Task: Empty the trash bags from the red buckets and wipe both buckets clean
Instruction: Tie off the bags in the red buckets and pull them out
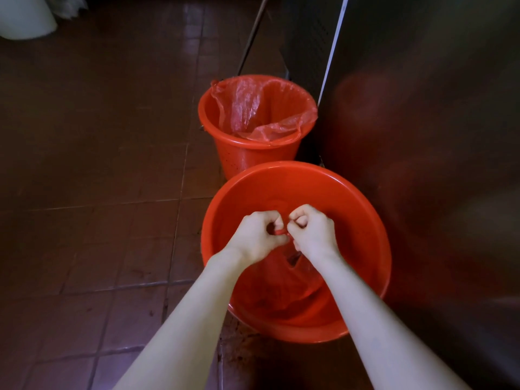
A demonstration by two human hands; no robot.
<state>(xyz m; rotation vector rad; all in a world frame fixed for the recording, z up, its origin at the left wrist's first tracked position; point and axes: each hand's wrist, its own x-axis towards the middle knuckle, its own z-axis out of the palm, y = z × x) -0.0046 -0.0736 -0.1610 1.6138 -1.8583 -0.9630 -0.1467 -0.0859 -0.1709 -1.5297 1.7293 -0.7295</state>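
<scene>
The red trash bag (284,282) sits inside the near red bucket (363,209), its gathered top drawn up into a twisted neck between the two hands. The left hand (257,235) and the right hand (312,232) are held close together above the bucket's opening, each with fingers curled and pinching the twisted red plastic. The bag's body hangs down against the bucket's near inner wall.

Just beyond it, nearly touching its far rim, stands the second red bucket (253,156). A translucent red liner bag (253,108) lies in it, stretched over the far and right parts of the rim and slumped inside at the near-left, where the rim is bare.

Both buckets stand on a floor (98,164) of dark reddish-brown tiles with pale grout lines; the tiles are glossy and carry dark specks near the buckets. Just to the right of the buckets rises a dark metal cabinet (436,136) whose side gives blurred red reflections; a pale strip (333,49) runs along its edge. A thin pole (254,32) leans behind the far bucket. Well apart, at the upper left, a white container (25,18) stands on the floor with pale stringy fibres (70,7) beside it.
</scene>
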